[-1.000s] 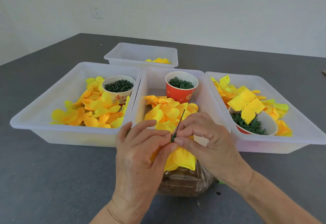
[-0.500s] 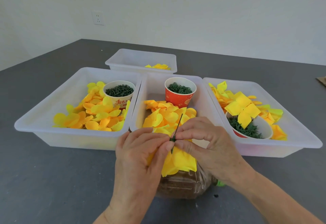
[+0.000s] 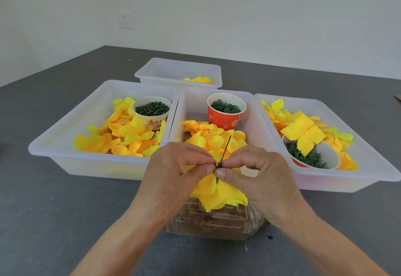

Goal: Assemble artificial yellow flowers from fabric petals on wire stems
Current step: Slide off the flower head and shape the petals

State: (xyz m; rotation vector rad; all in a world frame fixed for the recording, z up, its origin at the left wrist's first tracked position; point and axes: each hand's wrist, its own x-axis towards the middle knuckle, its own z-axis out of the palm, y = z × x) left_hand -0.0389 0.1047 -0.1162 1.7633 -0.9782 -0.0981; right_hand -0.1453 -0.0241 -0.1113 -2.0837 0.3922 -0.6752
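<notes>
Together, left hand (image 3: 173, 173) and right hand (image 3: 258, 176) pinch wire stem (image 3: 224, 152) before petal trays (image 3: 104, 162)

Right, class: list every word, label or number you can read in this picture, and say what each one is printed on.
"舌尖上": red characters on the white paper cup in the left tray; the smaller print below them is too blurred to read.
Red paper cup in the middle tray: gold decoration only, no legible text.
Nothing else carries writing.
</notes>
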